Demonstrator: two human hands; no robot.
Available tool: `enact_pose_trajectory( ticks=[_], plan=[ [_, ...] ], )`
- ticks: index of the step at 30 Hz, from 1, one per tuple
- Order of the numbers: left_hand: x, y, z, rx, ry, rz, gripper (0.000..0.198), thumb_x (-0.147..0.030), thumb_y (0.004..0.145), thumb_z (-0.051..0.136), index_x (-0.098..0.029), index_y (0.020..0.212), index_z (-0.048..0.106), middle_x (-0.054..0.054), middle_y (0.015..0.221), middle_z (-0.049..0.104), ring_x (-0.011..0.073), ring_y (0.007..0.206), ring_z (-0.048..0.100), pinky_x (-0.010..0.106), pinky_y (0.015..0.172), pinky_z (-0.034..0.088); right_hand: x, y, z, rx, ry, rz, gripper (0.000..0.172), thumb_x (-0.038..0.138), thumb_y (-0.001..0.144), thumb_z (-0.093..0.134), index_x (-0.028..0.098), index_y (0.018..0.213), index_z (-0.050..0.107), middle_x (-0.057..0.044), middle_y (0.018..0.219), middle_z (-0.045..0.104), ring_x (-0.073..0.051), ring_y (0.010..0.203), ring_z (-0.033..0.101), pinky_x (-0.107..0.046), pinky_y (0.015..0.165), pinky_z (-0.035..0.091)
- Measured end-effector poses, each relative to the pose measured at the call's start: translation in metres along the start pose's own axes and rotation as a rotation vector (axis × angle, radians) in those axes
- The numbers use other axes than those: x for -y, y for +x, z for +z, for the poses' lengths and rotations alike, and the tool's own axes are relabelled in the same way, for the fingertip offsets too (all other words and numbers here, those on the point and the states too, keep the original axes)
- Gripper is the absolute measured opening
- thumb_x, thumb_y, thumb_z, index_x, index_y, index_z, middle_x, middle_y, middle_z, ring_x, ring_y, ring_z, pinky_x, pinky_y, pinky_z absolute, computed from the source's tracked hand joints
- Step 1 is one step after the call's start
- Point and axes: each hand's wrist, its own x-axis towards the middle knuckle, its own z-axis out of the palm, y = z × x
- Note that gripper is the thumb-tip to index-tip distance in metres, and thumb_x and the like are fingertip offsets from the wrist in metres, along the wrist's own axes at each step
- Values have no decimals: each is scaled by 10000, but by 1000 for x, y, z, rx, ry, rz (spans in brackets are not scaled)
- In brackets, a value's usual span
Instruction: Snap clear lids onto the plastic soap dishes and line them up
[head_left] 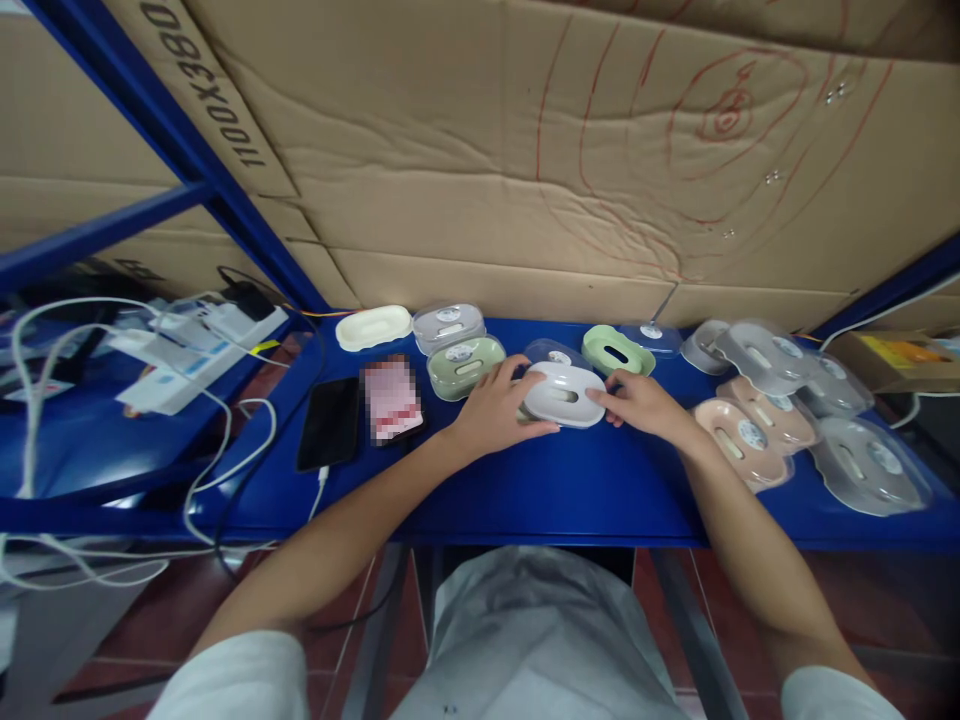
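A white oval soap dish (564, 394) lies on the blue shelf (525, 490) in front of me. My left hand (491, 410) grips its left end with curled fingers, and my right hand (637, 402) holds its right end. Just behind it lies a clear plastic lid (553, 353). A green soap dish with a clear lid (465, 366) sits to the left of my left hand. A green dish without a lid (616, 349) rests behind my right hand.
A cream dish (373, 327) and a grey lidded dish (448, 325) sit at the back left. Pink dishes (739, 435) and clear lids (866, 462) crowd the right. A black phone (328, 422) on a cable lies left, by a power strip (191, 345). Cardboard (525, 150) walls the back.
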Motion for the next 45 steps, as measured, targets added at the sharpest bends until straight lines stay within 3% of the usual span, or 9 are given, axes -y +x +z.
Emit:
enact_pose_trajectory(
  ticks=[8,12,16,23,28,32,36,41,45],
  plan=[
    [10,1,-1,1,-89,-72,636,-626,857,807,-250,1316,577,135,1458,476,324,1197,667,468,898,647,1,5,10,-73,-174,-213,587,782,965,520,234,802,654,-51,783,761,-232,737,722,-352,739,572],
    [14,2,0,3,-59,-45,577,-629,857,803,-225,1208,587,147,1431,490,335,1231,648,472,906,643,-6,17,18,-137,-140,-320,634,752,1030,394,228,1118,740,-110,1152,788,-300,1081,733,-477,1018,565],
    [10,0,2,64,25,49,517,-596,871,805,-206,1127,583,179,1562,455,383,1350,589,511,993,611,-12,25,30,-185,-82,-386,696,716,1048,395,262,1558,529,-128,1565,593,-319,1411,595,-550,1210,453],
    [8,-1,-1,12,94,79,425,-511,917,778,-186,1147,631,198,1529,528,408,1382,554,556,1090,522,-12,18,35,-98,-155,-590,688,647,1007,592,310,1600,498,-114,1721,390,-331,1604,352,-598,1294,327],
    [17,0,-7,73,140,219,438,-527,959,732,-175,1209,659,187,1371,633,386,1356,559,527,1116,471,-15,23,29,-143,-321,-685,479,506,974,709,356,1429,685,-71,1651,505,-359,1564,420,-658,1265,351],
    [22,0,-18,136,204,303,585,-604,844,839,-188,1213,658,169,1361,633,384,1334,553,497,1098,467,-6,19,30,-130,-358,-735,374,429,1027,639,361,1387,714,-49,1518,647,-321,1478,543,-616,1234,416],
    [26,0,-23,174,293,312,497,-570,894,807,-184,1173,666,158,1259,674,354,1211,613,456,1015,502,5,10,36,-115,-329,-800,369,352,1080,526,344,1408,696,-39,1465,691,-283,1437,587,-557,1205,448],
    [28,1,-17,171,231,317,488,-604,902,778,-199,1153,674,143,1247,662,350,1212,598,460,1013,511,12,5,40,-89,-389,-780,345,334,1073,525,324,1352,729,-71,1396,731,-300,1343,652,-550,1124,476],
    [26,1,-13,183,152,303,380,-510,939,745,-194,1129,654,137,1257,643,340,1230,586,460,1010,532,15,0,39,-84,-357,-758,338,485,1078,536,306,1194,798,-58,1229,799,-290,1201,716,-501,1083,484]
  ],
)
